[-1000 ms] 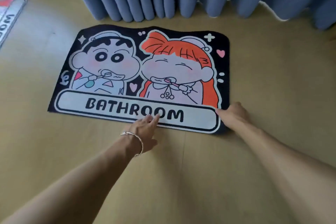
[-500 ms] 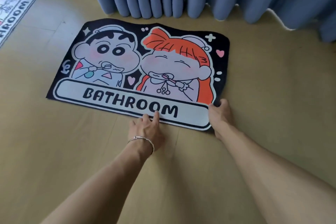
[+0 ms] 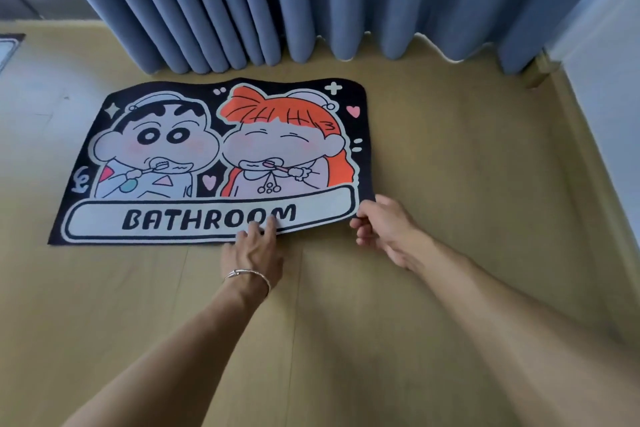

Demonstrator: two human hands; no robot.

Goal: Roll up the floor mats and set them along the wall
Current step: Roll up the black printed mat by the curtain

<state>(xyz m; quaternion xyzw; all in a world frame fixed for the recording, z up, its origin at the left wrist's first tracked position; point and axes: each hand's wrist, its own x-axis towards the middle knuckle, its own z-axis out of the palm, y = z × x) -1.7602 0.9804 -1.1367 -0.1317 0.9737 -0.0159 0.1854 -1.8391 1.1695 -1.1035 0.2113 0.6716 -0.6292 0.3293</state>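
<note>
Near, centre of floor point(image 3: 346, 340): both forearms reaching forward from the near edge.

Left hand point(image 3: 254, 250): bracelet point(image 3: 247, 276) on wrist. Fingers point(image 3: 268, 227) straight and close together, tips laid on top of the mat point(image 3: 214, 156) at its near edge, over the last letters of "BATHROOM". Thumb hidden.

Right hand point(image 3: 384, 229): pinching the mat's near right corner, thumb on top, other fingers curled below. Lifts that corner and the near edge just off the floor as far as the left fingertips.

Mat itself: black border, two cartoon kids brushing teeth, white "BATHROOM" banner along the near edge. Unrolled, otherwise flat on the floor, left of centre, far edge near the hem of the curtain point(image 3: 277, 0).

Far: blue pleated curtain hanging to the floor along the far edge. Corner of a second mat point(image 3: 8, 45) at the far left edge, well apart. Pale wall point(image 3: 606, 62) along the right edge.
</note>
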